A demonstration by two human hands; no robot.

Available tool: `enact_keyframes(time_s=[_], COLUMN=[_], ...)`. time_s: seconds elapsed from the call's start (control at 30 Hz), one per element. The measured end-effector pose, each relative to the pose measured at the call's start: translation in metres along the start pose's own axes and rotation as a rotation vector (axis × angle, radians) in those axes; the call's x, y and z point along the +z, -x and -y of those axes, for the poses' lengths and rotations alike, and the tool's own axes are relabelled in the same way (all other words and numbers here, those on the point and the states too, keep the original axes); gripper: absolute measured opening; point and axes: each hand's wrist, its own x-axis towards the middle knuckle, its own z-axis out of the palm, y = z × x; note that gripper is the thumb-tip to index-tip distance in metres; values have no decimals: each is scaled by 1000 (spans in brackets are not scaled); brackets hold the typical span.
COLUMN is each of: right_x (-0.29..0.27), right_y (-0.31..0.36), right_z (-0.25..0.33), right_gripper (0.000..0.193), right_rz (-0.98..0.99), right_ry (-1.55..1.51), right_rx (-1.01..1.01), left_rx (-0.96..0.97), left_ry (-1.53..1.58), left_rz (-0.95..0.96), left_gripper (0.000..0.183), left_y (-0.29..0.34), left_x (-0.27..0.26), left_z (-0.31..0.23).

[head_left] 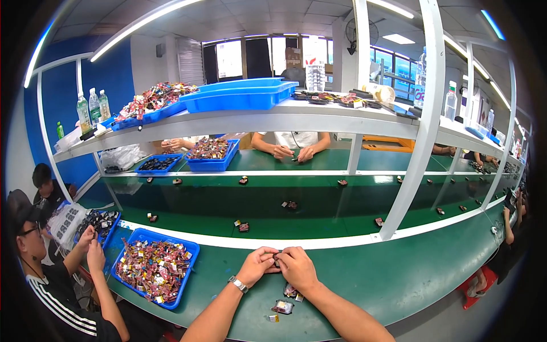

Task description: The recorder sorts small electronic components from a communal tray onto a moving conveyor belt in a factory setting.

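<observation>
My left hand (256,267), with a metal-banded watch on its wrist, and my right hand (297,269) meet above the green worktop (364,273). Their fingertips pinch a small dark piece (277,261), mostly covered by the fingers. Just below them on the worktop lies a small dark-edged part with a silvery face (282,307). Another small reddish part (291,291) is partly hidden beside my right wrist. Closest to me is a little yellow-and-white battery-like piece (273,318).
Left of my hands, a blue tray (195,253) holds a heap of small wired parts. Beyond a white rail (228,241), small assemblies (243,227) sit on a green conveyor belt (319,222). A white post (410,131) and overhead shelf (319,117) stand ahead. Co-workers sit left, opposite and right.
</observation>
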Motion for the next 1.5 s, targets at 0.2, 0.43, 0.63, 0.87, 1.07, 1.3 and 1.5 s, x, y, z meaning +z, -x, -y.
enact_keyframes(time_s=[0.2, 0.43, 0.63, 0.87, 1.07, 1.3, 1.5], right_x=[-1, 0, 5, 5, -2, 3, -5], right_y=[-1, 3, 4, 5, 2, 3, -23], right_z=[-1, 5, 1, -4, 6, 0, -88], right_gripper=[9, 5, 5, 9, 20, 29, 26], right_rz=[-24, 40, -35, 0, 16, 63, -4], right_ry=[53, 245, 73, 120, 58, -51, 63], right_rx=[-78, -86, -63, -117, -57, 68, 248], left_rx=[9, 15, 23, 21, 15, 110, 301], left_ry=[18, 11, 62, 29, 6, 32, -247], left_rz=[0, -4, -22, -14, -57, -111, -334], left_gripper=[25, 24, 24, 24, 24, 27, 19], left_y=[-1, -3, -1, -3, -3, -2, -11], left_x=[-1, -5, -3, -3, -7, 2, 1], left_z=[2, 7, 4, 7, 6, 11, 18])
